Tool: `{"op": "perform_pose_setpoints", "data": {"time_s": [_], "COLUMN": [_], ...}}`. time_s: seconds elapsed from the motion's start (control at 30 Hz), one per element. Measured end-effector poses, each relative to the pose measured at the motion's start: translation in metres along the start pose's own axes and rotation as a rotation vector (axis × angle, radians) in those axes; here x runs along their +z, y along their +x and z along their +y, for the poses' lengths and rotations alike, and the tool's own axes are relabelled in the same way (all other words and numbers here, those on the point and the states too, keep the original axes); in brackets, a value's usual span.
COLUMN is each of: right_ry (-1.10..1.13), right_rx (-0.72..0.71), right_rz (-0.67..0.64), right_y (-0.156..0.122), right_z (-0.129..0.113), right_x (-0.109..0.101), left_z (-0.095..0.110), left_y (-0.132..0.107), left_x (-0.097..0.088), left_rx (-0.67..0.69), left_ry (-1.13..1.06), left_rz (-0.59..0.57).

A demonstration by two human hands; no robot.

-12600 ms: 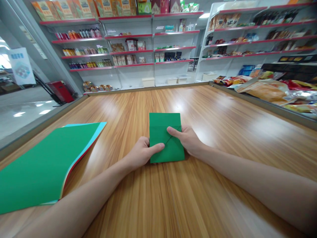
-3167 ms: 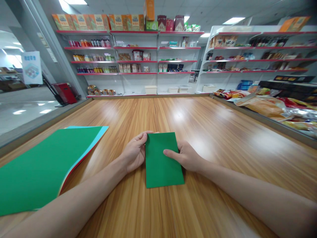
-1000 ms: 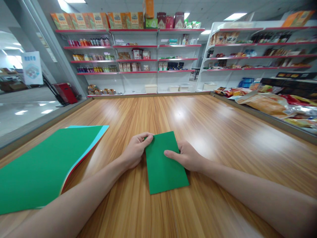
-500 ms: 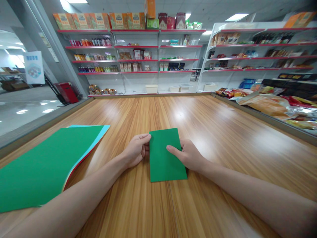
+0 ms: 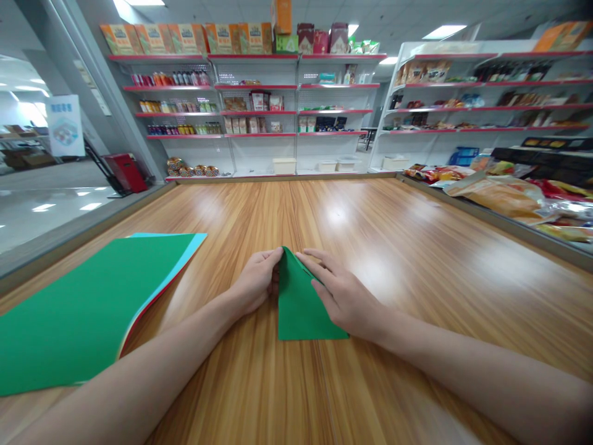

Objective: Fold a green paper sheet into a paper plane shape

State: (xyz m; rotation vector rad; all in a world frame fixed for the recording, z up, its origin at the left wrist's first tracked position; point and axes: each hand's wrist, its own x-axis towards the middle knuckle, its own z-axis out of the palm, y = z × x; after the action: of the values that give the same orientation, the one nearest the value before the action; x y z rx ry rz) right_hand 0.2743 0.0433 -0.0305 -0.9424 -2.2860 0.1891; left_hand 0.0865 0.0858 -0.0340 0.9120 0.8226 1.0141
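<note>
A small sheet of green paper [image 5: 306,309] lies on the table in front of me, its top right side bent inward so that the top narrows to a point. My left hand [image 5: 259,278] is closed at the paper's upper left edge, pinching that top corner between thumb and fingers. Along the slanting right edge, my right hand [image 5: 345,293] rests with its fingers stretched out and its thumb against the paper's face. The hand covers part of the right side and of the bend.
On the left of the wooden table [image 5: 222,383] lies a stack of large coloured sheets [image 5: 92,303], green on top with blue and red edges below. Packaged foods [image 5: 504,198] lie beyond the right rim. Stocked shelves [image 5: 259,111] stand behind the table.
The paper's top right part has been bent inward from flat. My right hand's fingers have moved up and left along that edge; my left hand keeps its pinch.
</note>
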Motion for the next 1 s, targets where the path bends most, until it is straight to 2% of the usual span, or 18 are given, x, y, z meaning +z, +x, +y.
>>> {"op": "perform_pose_setpoints", "data": {"time_s": [0.13, 0.3, 0.43, 0.6, 0.77, 0.9, 1.0], "right_ry": [-0.045, -0.03, 0.006, 0.0, -0.024, -0.048, -0.078], "right_rx": [-0.052, -0.08, -0.084, -0.087, -0.126, -0.14, -0.132], "right_rz": [-0.072, -0.096, -0.078, -0.096, -0.1, -0.105, -0.128], "right_y": [-0.0017, -0.0022, -0.0011, -0.0013, -0.0023, -0.0021, -0.002], "right_z": [-0.0017, -0.0032, -0.0035, -0.0023, -0.0008, -0.0009, -0.002], "right_x": [0.0015, 0.0014, 0.0008, 0.0021, 0.0038, 0.0038, 0.0025], "left_z": [0.0006, 0.0004, 0.0002, -0.0014, -0.002, 0.0011, 0.0011], "left_y": [0.0008, 0.001, 0.003, 0.0065, 0.0096, 0.0077, 0.0062], "left_x": [0.0021, 0.0041, 0.0042, 0.0009, -0.0015, -0.0003, 0.0011], "left_rx": [-0.012, 0.0, -0.024, -0.067, -0.033, -0.082, -0.055], "left_ry": [0.021, 0.052, 0.019, 0.021, 0.007, -0.009, 0.004], "left_rz": [0.102, 0.102, 0.157, 0.073, 0.113, 0.054, 0.073]}}
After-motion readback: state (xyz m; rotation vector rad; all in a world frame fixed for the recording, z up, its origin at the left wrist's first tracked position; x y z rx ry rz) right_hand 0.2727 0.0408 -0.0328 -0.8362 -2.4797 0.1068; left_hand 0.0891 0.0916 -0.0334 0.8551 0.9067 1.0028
